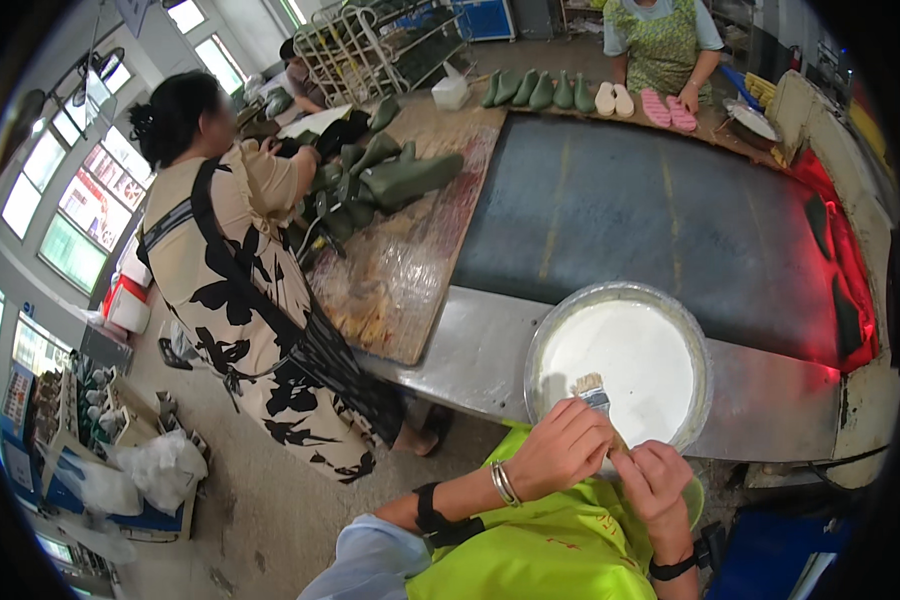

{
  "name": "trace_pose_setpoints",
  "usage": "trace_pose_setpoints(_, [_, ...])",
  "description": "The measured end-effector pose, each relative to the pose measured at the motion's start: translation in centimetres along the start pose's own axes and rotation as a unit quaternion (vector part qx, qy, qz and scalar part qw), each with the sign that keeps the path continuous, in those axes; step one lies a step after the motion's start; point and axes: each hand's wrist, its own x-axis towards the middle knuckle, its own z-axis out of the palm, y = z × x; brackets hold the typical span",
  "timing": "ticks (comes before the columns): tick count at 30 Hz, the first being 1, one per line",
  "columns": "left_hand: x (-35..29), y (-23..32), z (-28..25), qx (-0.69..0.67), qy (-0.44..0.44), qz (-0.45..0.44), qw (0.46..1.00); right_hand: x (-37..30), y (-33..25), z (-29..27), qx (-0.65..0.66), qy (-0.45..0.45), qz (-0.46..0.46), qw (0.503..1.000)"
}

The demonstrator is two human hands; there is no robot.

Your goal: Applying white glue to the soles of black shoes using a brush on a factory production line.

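A flat paintbrush [592, 392] with pale bristles and a metal ferrule is tilted over a round metal basin [705, 385] of white liquid [630, 350]. My left hand [568, 452] has its fingers curled closed against the brush just below the ferrule. My right hand [655, 480] is closed around the lower end of the wooden handle, close beside the left. The bristles point away from me, above the near part of the liquid. My fingers partly hide the handle.
The basin stands by a wide dark conveyor belt [590, 220], with a red-lit opening [850, 280] at right. Left, a person [240, 270] handles green boots [410, 180] on a wooden board [400, 290]. Across the belt, another person's hand [688, 97] touches pink soles [668, 110].
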Motion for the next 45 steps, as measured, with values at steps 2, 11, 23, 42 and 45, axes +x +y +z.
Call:
trace_pose_setpoints(2, [-0.5, 0.8, 0.5, -0.036, -0.006, -0.039, 0.999, -0.8, -0.3, -0.2, 0.000, 0.019, -0.004, 1.000])
trace_pose_setpoints(11, [0.0, 0.9, 0.2, -0.116, -0.005, -0.110, 0.987, -0.3, -0.2, 0.6, -0.023, 0.083, 0.050, 0.995])
trace_pose_setpoints(23, [-0.2, -0.2, -1.2, -0.214, -0.005, -0.182, 0.960, 1.6, -0.8, 1.8, -0.001, 0.048, 0.095, 0.994])
trace_pose_setpoints(42, [-0.6, -1.6, -2.9, -0.199, 0.101, -0.243, 0.944, 3.5, -0.2, 3.1, 0.012, 0.080, 0.151, 0.985])
trace_pose_setpoints(45, [-2.5, -3.9, -4.1, -0.236, 0.134, -0.333, 0.903, 3.8, -0.4, 3.3, 0.025, 0.089, 0.171, 0.981])
